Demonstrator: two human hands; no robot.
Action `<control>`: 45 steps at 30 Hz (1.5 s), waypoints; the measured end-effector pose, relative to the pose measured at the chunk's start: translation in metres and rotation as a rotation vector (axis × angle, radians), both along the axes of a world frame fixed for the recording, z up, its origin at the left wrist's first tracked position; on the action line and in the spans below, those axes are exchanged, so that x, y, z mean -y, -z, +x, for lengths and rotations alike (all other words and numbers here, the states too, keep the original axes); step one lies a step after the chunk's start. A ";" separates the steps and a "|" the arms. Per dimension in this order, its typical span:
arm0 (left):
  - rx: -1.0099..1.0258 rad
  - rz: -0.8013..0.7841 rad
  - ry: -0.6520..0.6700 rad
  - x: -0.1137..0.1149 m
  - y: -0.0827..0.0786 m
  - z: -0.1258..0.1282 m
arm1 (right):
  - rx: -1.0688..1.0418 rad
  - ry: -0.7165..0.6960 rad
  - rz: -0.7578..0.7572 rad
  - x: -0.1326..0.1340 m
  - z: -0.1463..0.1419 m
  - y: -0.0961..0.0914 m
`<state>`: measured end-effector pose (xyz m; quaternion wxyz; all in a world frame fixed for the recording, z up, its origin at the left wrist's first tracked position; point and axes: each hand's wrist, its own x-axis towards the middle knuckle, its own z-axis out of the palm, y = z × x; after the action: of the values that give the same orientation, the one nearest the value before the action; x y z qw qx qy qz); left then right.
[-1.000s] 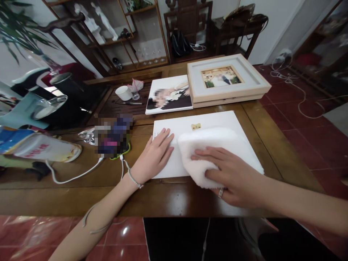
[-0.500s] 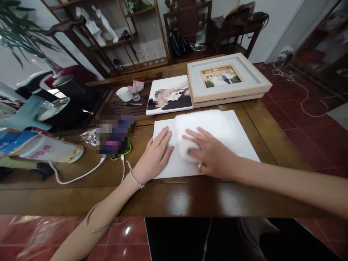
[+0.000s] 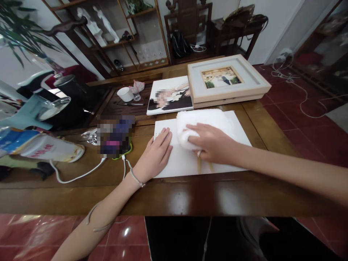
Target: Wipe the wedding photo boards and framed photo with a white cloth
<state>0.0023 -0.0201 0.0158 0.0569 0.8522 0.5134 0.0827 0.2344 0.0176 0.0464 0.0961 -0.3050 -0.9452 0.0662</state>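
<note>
The left hand [image 3: 155, 156] lies flat on the left part of a white panel [image 3: 179, 165], palm down, its fingers nearly side by side and the thumb set a little apart; it grips nothing. The right hand [image 3: 210, 143] is closed on a fluffy white cloth [image 3: 199, 119], a bunched fold caught between thumb and fingers – the cloth spreads over the far middle of the panel, with its right edge hard to tell from the white beneath. A ring shows on the right hand and a bracelet [image 3: 136, 177] circles the left wrist.

The panel rests flat on the brown wooden table [image 3: 108, 203], close to the near edge. On its near part, just below the right hand, 2 yellowish strips [image 3: 199, 166] show, partly covered by that hand.

Beyond the panel lies a photo print [image 3: 174, 96] with a white border, and touching or just beside it on the far right is a pale wooden frame [image 3: 228, 95] around a smaller picture. To the left of the left hand – well clear of the panel – is a blurred device [image 3: 116, 139] with a green edge, 2 white cables [image 3: 78, 179] running from it. Farther off on the left stands a white cup [image 3: 125, 94]
</note>
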 end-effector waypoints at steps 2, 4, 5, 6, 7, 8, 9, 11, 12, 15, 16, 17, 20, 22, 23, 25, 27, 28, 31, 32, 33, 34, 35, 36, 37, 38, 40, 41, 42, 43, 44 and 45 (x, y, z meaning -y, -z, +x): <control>0.005 0.002 0.004 0.000 0.000 0.000 | 0.009 0.076 0.002 -0.019 -0.005 0.000; 0.005 0.002 0.004 0.000 -0.001 0.000 | 0.013 0.089 0.021 -0.024 -0.011 0.003; 0.003 0.003 0.003 0.001 -0.001 0.000 | 0.013 0.075 0.043 -0.021 -0.014 0.004; -0.002 0.003 0.002 0.001 -0.001 0.000 | 0.016 0.049 0.067 -0.015 -0.016 0.006; -0.007 0.004 0.002 0.001 -0.001 0.000 | 0.022 0.016 0.086 -0.005 -0.017 0.007; -0.010 0.004 0.003 0.001 -0.001 0.000 | 0.030 -0.018 0.096 0.008 -0.018 0.008; -0.011 0.004 0.005 0.001 0.000 0.000 | 0.041 -0.050 0.094 0.022 -0.018 0.007; -0.003 0.004 0.008 0.000 0.000 0.000 | 0.053 -0.102 0.070 0.051 -0.018 0.004; 0.004 0.006 0.009 0.000 0.001 -0.001 | 0.054 -0.134 0.058 0.064 -0.016 0.001; 0.031 0.016 0.015 -0.001 0.002 -0.002 | 0.042 -0.195 0.028 0.087 -0.012 -0.006; 0.038 0.016 0.017 -0.001 0.003 -0.002 | 0.034 -0.199 0.018 0.088 -0.010 -0.007; 0.045 0.013 0.017 0.000 0.003 -0.001 | 0.027 -0.194 0.008 0.085 -0.009 -0.008; 0.074 -0.024 -0.009 0.001 0.003 0.000 | 0.022 -0.147 -0.005 0.058 -0.007 -0.005; 0.139 -0.058 -0.040 0.001 0.002 0.001 | 0.015 -0.093 0.012 0.032 -0.008 0.000; 0.195 -0.064 -0.053 0.001 0.001 0.001 | 0.002 -0.055 0.025 0.019 -0.011 0.002; 0.345 -0.045 -0.076 0.000 -0.001 0.001 | -0.031 0.027 0.040 0.000 -0.017 0.006; 0.510 -0.009 -0.124 -0.001 -0.003 0.001 | -0.066 0.059 0.050 -0.008 -0.026 0.011; 0.583 0.002 -0.156 -0.002 -0.004 0.000 | -0.079 0.034 0.057 -0.007 -0.030 0.012; 0.740 0.022 -0.236 -0.002 -0.007 0.001 | -0.118 -0.175 0.076 0.011 -0.039 0.013; 0.770 0.029 -0.246 -0.001 -0.008 0.001 | -0.121 -0.256 0.064 0.020 -0.039 0.012; 0.787 0.035 -0.252 -0.001 -0.008 0.002 | -0.117 -0.336 0.042 0.029 -0.038 0.009; 0.793 0.038 -0.256 -0.001 -0.008 0.003 | -0.108 -0.407 0.013 0.038 -0.036 0.005; 0.792 0.038 -0.259 -0.001 -0.008 0.003 | -0.094 -0.464 -0.019 0.046 -0.032 0.001; 0.785 0.036 -0.256 0.000 -0.008 0.003 | -0.073 -0.502 -0.051 0.053 -0.028 -0.004; 0.775 0.035 -0.248 0.000 -0.007 0.003 | -0.047 -0.516 -0.081 0.058 -0.023 -0.009; 0.753 0.037 -0.233 -0.001 -0.006 0.003 | -0.023 -0.504 -0.108 0.061 -0.018 -0.014; 0.678 0.046 -0.186 -0.001 -0.004 0.002 | 0.013 -0.417 -0.142 0.061 -0.008 -0.022; 0.629 0.050 -0.163 -0.002 -0.003 0.002 | 0.028 -0.364 -0.146 0.057 -0.003 -0.025; 0.574 0.050 -0.144 -0.002 -0.002 0.001 | 0.046 -0.304 -0.143 0.051 0.001 -0.027; 0.517 0.044 -0.127 -0.002 -0.001 0.001 | 0.069 -0.236 -0.134 0.043 0.005 -0.029; 0.462 0.033 -0.112 -0.002 0.000 0.001 | 0.099 -0.159 -0.121 0.034 0.008 -0.030; 0.409 0.020 -0.099 -0.002 0.001 0.001 | 0.126 -0.083 -0.112 0.024 0.010 -0.031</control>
<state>0.0034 -0.0178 0.0149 0.1474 0.7920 0.5315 0.2618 0.2440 -0.0061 0.0773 0.0163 -0.2742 -0.9560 0.1034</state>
